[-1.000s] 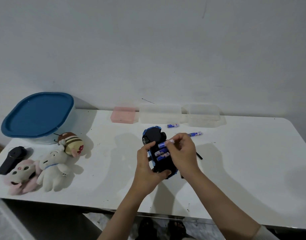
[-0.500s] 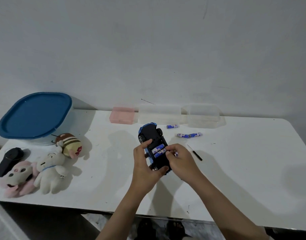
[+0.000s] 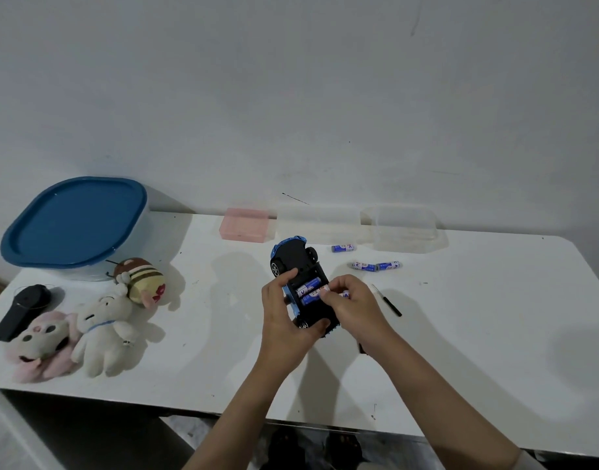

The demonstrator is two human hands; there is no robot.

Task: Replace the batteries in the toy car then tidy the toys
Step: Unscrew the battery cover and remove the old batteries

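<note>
The blue toy car lies upside down on the white table, black underside up, its battery bay open. My left hand grips the car's body at the near end. Blue and white batteries sit in the bay. My right hand pinches one battery at the bay's right edge. Three more batteries lie loose on the table: one behind the car and two end to end to its right.
A small black screwdriver lies right of my hands. Three plush toys and a black remote sit at the left, before a tub with a blue lid. A pink box and clear containers line the wall.
My right hand carried one battery out of the bay and laid it by another on the table, then came back to the car. It now pinches a battery at the bay.
</note>
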